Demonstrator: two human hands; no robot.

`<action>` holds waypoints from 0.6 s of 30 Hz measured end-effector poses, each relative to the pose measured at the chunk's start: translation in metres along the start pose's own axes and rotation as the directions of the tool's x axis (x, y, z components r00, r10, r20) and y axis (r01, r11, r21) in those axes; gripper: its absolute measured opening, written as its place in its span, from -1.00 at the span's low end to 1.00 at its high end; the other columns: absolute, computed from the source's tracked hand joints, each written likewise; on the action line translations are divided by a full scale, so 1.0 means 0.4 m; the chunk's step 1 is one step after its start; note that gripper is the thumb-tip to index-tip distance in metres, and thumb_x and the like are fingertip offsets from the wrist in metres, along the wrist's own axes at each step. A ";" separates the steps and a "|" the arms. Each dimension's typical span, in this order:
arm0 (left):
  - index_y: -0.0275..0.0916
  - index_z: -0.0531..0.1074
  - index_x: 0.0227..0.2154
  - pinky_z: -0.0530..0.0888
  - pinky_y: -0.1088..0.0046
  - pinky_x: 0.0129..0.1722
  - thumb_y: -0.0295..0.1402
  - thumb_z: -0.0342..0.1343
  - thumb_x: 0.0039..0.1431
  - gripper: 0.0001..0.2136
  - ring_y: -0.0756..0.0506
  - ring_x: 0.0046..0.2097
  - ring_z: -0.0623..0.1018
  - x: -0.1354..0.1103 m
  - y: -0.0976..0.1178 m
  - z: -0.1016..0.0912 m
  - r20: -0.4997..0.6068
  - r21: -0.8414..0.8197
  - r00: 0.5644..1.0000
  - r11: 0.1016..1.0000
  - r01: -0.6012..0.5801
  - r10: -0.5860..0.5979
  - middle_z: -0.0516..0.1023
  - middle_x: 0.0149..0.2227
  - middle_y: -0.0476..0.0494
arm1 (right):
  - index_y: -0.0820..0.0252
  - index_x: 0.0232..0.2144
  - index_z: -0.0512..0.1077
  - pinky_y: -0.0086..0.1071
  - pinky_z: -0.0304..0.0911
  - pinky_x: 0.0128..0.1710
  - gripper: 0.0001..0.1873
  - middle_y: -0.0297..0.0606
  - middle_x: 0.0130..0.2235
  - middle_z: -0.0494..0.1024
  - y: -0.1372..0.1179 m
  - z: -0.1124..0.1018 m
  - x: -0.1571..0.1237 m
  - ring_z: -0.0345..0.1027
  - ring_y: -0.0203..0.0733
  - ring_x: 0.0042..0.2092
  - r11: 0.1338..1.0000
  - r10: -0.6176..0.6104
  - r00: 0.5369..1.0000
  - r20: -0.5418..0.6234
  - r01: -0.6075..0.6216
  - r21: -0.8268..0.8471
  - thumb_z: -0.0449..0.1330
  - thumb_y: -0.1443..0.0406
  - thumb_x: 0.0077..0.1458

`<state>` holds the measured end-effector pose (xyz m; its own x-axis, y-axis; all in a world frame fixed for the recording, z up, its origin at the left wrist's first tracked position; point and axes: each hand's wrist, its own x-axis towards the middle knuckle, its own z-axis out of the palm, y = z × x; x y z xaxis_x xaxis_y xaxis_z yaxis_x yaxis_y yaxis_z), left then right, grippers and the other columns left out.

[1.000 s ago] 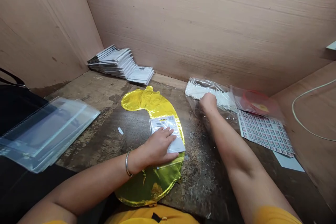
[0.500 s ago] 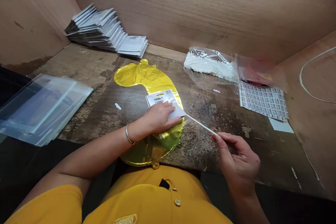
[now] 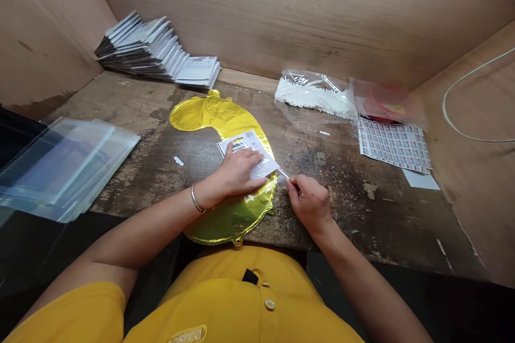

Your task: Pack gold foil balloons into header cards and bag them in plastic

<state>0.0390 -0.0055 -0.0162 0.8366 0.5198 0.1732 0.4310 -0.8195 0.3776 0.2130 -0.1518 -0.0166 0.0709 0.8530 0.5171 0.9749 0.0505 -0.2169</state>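
In the head view, your left hand lies open and flat, pressing a white barcoded paper card onto a curved gold foil balloon on the scarred wooden counter, while your right hand pinches a thin white stick, its far end meeting the card's corner. Beyond them, a fanned stack of printed packets rests against the plywood wall; a clear bag of white fluff and a printed sticker sheet lie right, clear plastic sleeves left.
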 end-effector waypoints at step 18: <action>-0.21 0.08 0.29 -0.09 -0.23 0.26 -0.06 0.13 0.12 -0.28 -0.43 0.34 0.08 -0.010 -0.018 0.018 0.107 -0.026 0.994 0.999 0.037 -0.034 0.12 0.31 -0.38 | 0.13 -0.28 0.53 -0.38 0.32 -0.28 -0.87 -0.27 -0.32 0.64 0.090 0.018 0.114 0.50 -0.17 -0.32 0.943 0.001 0.852 0.524 -0.176 0.284 0.25 0.36 0.06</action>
<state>0.0350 -0.0035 -0.0262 0.8527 0.5187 0.0614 0.4530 -0.7930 0.4074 0.2497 -0.1074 -0.0067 -0.0493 0.9988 0.0069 0.8465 0.0454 -0.5304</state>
